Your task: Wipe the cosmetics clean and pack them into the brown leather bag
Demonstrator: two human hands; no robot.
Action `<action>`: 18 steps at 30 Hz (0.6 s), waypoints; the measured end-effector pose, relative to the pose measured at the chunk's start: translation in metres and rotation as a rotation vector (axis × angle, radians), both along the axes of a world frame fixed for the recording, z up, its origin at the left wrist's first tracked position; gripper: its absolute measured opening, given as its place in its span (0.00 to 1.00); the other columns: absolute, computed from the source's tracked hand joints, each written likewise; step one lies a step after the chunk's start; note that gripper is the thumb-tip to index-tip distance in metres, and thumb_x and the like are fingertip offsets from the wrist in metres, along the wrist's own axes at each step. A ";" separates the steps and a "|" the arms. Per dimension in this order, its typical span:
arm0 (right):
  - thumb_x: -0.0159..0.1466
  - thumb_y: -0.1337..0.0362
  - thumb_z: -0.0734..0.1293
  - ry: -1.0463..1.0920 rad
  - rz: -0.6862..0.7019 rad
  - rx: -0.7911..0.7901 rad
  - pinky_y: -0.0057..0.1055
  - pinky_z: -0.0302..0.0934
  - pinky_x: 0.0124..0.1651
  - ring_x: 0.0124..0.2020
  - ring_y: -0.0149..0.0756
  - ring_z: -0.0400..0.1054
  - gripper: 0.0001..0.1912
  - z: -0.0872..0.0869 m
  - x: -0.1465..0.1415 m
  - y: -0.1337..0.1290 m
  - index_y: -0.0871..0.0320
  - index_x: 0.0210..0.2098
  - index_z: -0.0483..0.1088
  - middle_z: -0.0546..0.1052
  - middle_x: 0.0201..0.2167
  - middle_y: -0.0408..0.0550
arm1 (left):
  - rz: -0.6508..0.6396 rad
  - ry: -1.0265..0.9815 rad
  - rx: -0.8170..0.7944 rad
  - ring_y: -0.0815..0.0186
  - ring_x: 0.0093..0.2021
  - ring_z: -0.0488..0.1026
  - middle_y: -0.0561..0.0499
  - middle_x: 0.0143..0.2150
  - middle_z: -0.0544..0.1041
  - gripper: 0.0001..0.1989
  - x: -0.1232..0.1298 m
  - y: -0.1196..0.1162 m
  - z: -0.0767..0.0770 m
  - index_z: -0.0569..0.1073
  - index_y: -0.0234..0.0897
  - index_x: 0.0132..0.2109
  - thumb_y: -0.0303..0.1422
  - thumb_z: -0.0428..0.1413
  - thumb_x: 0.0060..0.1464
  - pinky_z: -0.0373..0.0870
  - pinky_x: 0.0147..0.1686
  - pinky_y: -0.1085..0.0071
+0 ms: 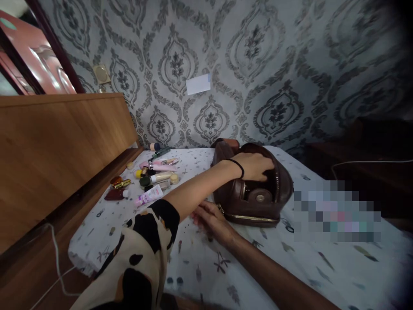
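Note:
A brown leather toiletry bag lies unzipped on the white patterned cloth. Its lid stands up at the back, and gold zipper teeth line the opening. My left hand, with a black band at the wrist, reaches down into the bag. The fingertips are hidden inside, so what they touch does not show. Below my left forearm, my right hand rests at the bag's front left corner, near the zipper end, its fingers stretched out to the left and partly blurred. A round brown item with a metal disc shows in the bag's opening.
Left of the bag lie several cosmetics: a purple-white tube, a dark red bottle, pink-handled brushes and a dark green tube. A wooden panel borders the left. A pixelated patch covers something at right.

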State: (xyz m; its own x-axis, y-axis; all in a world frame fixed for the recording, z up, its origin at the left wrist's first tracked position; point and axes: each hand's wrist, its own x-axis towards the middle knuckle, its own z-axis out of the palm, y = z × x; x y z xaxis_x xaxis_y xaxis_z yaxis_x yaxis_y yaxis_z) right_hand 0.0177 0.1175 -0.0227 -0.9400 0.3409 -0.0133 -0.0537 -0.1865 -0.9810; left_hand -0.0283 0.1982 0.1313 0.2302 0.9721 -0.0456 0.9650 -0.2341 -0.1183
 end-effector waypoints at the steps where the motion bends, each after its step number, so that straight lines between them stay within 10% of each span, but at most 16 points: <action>1: 0.53 0.44 0.71 -0.002 -0.002 -0.005 0.24 0.49 0.22 0.21 0.26 0.62 0.24 0.000 0.001 -0.001 0.60 0.32 0.71 0.72 0.24 0.42 | -0.012 -0.054 0.087 0.56 0.57 0.71 0.43 0.57 0.74 0.16 -0.005 -0.007 0.001 0.73 0.34 0.55 0.31 0.51 0.63 0.70 0.52 0.62; 9: 0.52 0.43 0.72 0.010 -0.004 0.038 0.26 0.52 0.24 0.22 0.28 0.63 0.24 0.004 0.001 0.000 0.60 0.31 0.71 0.72 0.24 0.43 | 0.172 -0.370 0.672 0.63 0.56 0.68 0.43 0.52 0.74 0.14 -0.059 -0.095 -0.038 0.72 0.33 0.52 0.25 0.45 0.65 0.64 0.59 0.67; 18: 0.53 0.43 0.71 -0.029 -0.031 0.049 0.26 0.53 0.25 0.22 0.27 0.62 0.24 0.006 0.002 -0.002 0.60 0.32 0.72 0.73 0.23 0.43 | 0.791 -0.190 0.632 0.51 0.61 0.65 0.37 0.60 0.69 0.14 -0.173 -0.194 -0.106 0.70 0.34 0.54 0.30 0.50 0.62 0.60 0.62 0.51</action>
State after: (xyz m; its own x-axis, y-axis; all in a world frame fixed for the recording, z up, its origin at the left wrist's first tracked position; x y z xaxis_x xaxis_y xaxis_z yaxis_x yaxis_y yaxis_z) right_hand 0.0194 0.1153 -0.0168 -0.9286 0.3704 -0.0225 -0.0305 -0.1366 -0.9901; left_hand -0.2014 0.0046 0.0257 -0.5360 0.6822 0.4973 0.8315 0.5283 0.1717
